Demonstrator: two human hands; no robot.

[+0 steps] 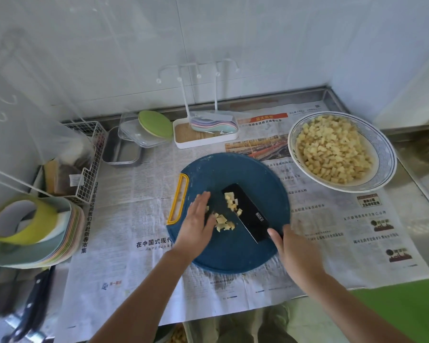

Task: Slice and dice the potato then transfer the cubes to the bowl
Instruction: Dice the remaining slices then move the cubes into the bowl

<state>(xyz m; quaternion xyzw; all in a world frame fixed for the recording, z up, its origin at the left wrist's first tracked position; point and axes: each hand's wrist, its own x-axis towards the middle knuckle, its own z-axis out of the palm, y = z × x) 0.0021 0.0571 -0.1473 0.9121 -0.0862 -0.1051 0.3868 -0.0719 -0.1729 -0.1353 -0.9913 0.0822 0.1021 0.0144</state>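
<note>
A round blue cutting board (pixel 233 253) with a yellow handle lies in the middle of the newspaper. On it, my right hand (pixel 295 251) grips the handle of a black cleaver (pixel 250 216) lying nearly flat. A few potato cubes (pixel 232 201) rest on the blade and more potato cubes (pixel 223 222) lie beside its edge. My left hand (pixel 197 224), flat with fingers together, presses against the left side of that pile. A large patterned bowl (pixel 382 154) at the right rear holds many potato cubes (pixel 332 149).
Newspaper (pixel 124 219) covers the counter. A stack of coloured plates (pixel 35 231) stands at the left, with a second knife (pixel 32 305) near the front left. A wire basket (pixel 84 164), a metal tray (pixel 122 152), a clear box with a green plate (pixel 154 125) and a white rack (pixel 203 134) line the back.
</note>
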